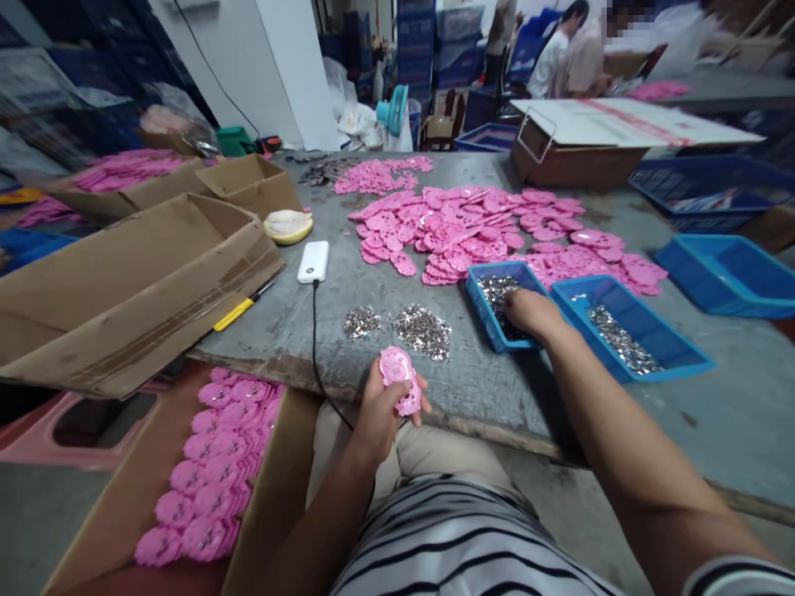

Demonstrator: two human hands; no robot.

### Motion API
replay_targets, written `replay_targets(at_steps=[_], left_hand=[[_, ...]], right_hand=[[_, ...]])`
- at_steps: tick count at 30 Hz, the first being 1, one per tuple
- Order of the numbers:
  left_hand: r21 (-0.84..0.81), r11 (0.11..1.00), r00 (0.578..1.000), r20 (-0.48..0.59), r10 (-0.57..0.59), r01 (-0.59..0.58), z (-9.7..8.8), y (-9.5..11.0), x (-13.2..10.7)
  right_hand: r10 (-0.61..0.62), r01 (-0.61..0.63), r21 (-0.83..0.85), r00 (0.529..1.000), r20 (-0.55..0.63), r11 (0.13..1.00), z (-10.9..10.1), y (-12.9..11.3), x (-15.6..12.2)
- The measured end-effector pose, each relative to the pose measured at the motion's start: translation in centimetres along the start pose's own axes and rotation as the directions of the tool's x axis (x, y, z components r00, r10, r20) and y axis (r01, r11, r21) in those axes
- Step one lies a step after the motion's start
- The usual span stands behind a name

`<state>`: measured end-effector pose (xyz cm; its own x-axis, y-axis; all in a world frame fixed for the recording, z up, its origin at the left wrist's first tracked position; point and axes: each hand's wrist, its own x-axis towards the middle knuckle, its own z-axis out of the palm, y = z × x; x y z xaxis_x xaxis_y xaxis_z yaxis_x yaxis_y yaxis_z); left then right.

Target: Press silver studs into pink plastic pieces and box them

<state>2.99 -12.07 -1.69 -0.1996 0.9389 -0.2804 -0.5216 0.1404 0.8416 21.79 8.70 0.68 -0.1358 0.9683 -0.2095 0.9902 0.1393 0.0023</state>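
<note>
A pink moulded plastic piece (pixel 397 368) lies in my left hand (pixel 382 414), the thumb pressed on its face and the fingers behind it, over the table's front edge. My right hand (pixel 529 313) reaches into a small blue basket (pixel 477 308) of tiny shiny metal parts (pixel 497 288); its fingertips are hidden among them. Right of it stands a second blue basket (pixel 674 352) with more metal parts (pixel 621 339). Two loose heaps of small metal parts (pixel 422 329) lie on the table between my hands.
Pink pieces (pixel 463 228) are piled across the table's middle. On the left are a cardboard box (pixel 137 281), a yellow-handled tool (pixel 234 314) and a white power bank (pixel 314 261) with a black cable. Below, an open carton holds stacked pink pieces (pixel 211 472). People sit at the back right.
</note>
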Motion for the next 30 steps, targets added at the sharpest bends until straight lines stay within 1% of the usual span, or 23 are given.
replay_targets(at_steps=[3,6,9,11,12,13,14,16,17,18,19,21,23,24,27,30], left_hand=[[0.005,1.0,1.0,-0.001,0.007,-0.007,-0.2,0.0,0.0],[0.009,1.0,1.0,-0.002,0.006,-0.006,-0.3,-0.1,0.0],[0.016,1.0,1.0,-0.006,0.001,-0.001,-0.2,-0.1,0.0],[0.02,1.0,1.0,-0.015,-0.002,0.003,-0.2,-0.2,0.0],[0.022,1.0,1.0,-0.022,-0.003,0.004,-0.1,-0.2,0.1],[0.022,1.0,1.0,-0.03,-0.003,0.003,-0.1,-0.2,0.1],[0.022,1.0,0.999,-0.037,-0.001,0.002,-0.1,-0.2,0.2],[0.021,1.0,0.999,-0.05,0.007,-0.006,0.0,-0.3,0.3],[0.019,1.0,0.998,-0.057,0.012,-0.011,0.0,-0.3,0.3],[0.016,1.0,0.998,-0.064,0.017,-0.016,0.1,-0.2,0.4],[0.014,1.0,0.997,-0.071,0.02,-0.019,0.1,-0.2,0.4],[0.012,1.0,0.995,-0.092,0.029,-0.028,0.1,-0.2,0.4],[0.017,0.999,0.992,-0.116,0.047,-0.045,0.2,-0.2,0.5],[0.022,0.998,0.99,-0.129,0.061,-0.059,0.2,-0.2,0.5],[0.033,0.994,0.978,-0.182,0.106,-0.102,0.2,-0.3,0.7],[0.035,0.992,0.967,-0.222,0.128,-0.124,0.3,-0.4,0.9]], right_hand=[[0.004,-0.003,0.018,0.997,-0.074,1.0,0.0,0.3,-0.1],[0.033,-0.021,0.085,0.99,-0.137,0.996,-0.2,0.5,-0.2],[0.044,0.003,0.221,0.977,-0.21,0.975,-0.5,0.6,-0.3],[0.067,0.041,0.371,0.959,-0.274,0.928,-0.7,0.5,-0.4],[0.071,0.081,0.464,0.951,-0.301,0.882,-0.8,0.3,-0.7],[0.057,0.139,0.558,0.946,-0.318,0.818,-0.8,0.0,-1.0],[0.014,0.209,0.642,0.946,-0.324,0.738,-0.8,-0.5,-1.6],[-0.141,0.327,0.769,0.943,-0.301,0.549,-0.5,-1.8,-3.0],[-0.239,0.352,0.814,0.933,-0.268,0.462,-0.3,-2.7,-3.9],[-0.328,0.349,0.853,0.917,-0.225,0.389,0.0,-3.6,-4.8],[-0.406,0.329,0.883,0.896,-0.18,0.334,0.4,-4.5,-5.6],[-0.506,0.282,0.921,0.855,-0.114,0.268,1.3,-6.2,-7.0],[-0.555,0.273,0.929,0.827,-0.094,0.249,2.4,-7.5,-8.0],[-0.567,0.294,0.922,0.817,-0.105,0.253,2.9,-7.9,-8.2],[-0.587,0.415,0.864,0.788,-0.186,0.283,4.0,-8.7,-8.8],[-0.599,0.489,0.82,0.764,-0.239,0.297,4.1,-9.0,-9.3]])
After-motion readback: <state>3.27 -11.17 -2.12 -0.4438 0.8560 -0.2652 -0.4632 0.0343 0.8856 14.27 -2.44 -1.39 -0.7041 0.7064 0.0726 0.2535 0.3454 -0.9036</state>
